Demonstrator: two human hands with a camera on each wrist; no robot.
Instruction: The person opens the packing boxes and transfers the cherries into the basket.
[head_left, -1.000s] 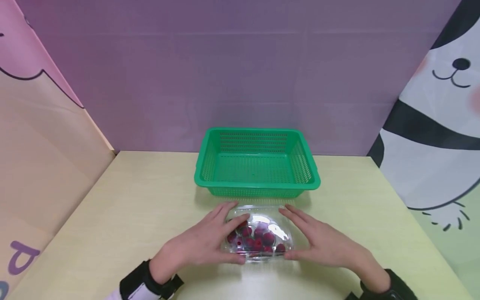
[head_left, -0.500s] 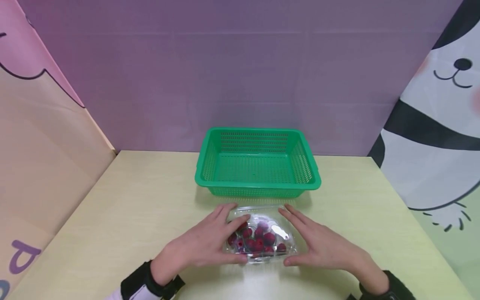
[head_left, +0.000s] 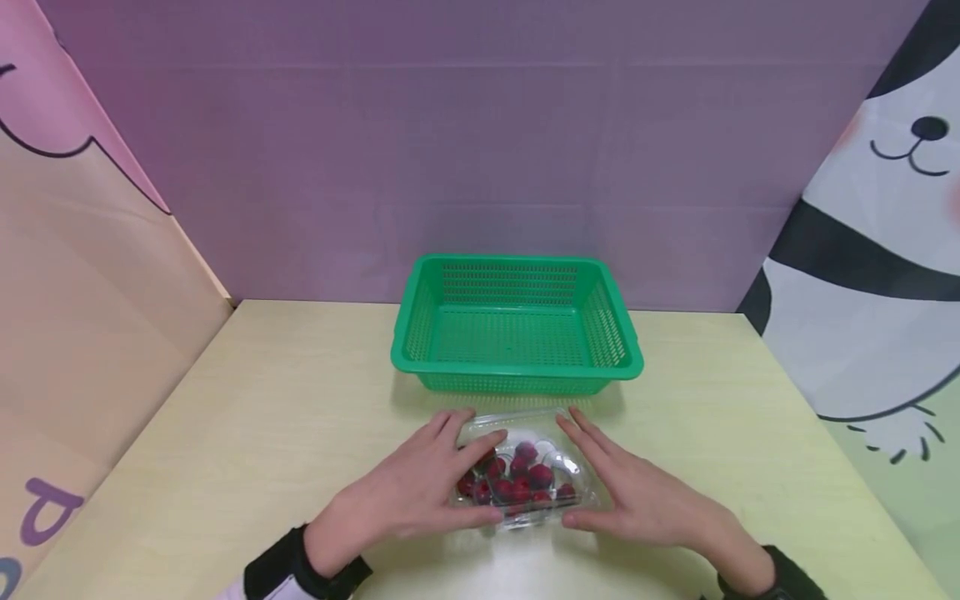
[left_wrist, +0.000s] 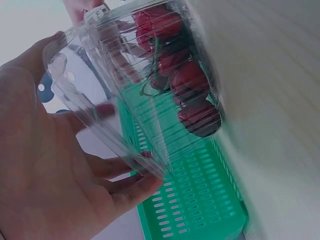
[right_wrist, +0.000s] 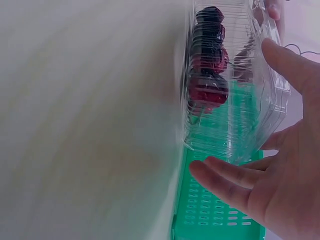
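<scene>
A clear plastic clamshell box (head_left: 551, 423) of dark red cherries (head_left: 540, 477) sits on the table between both hands. My left hand (head_left: 420, 487) holds its left end, the thumb at the front, the index finger over the lid and other fingers at the back. In the left wrist view, cherries (left_wrist: 190, 82) with green stems show through the ribbed wall. My right hand (head_left: 656, 496) is at the right end with fairly straight, spread fingers. In the right wrist view its thumb touches or nearly touches the lid rim (right_wrist: 280, 92), while the lower fingers stand apart from the wall.
A green perforated basket (head_left: 516, 369) stands just behind the box on the pale wooden table (head_left: 300, 392). Behind the table hangs a purple backdrop (head_left: 375, 150). Printed cloth panels flank both sides, a panda (head_left: 862, 333) on the right.
The box has turned slightly counter-clockwise and shifted a little to the right. My left hand has moved slightly right with it; the right thumb has drifted slightly left. The basket has stayed in place.
</scene>
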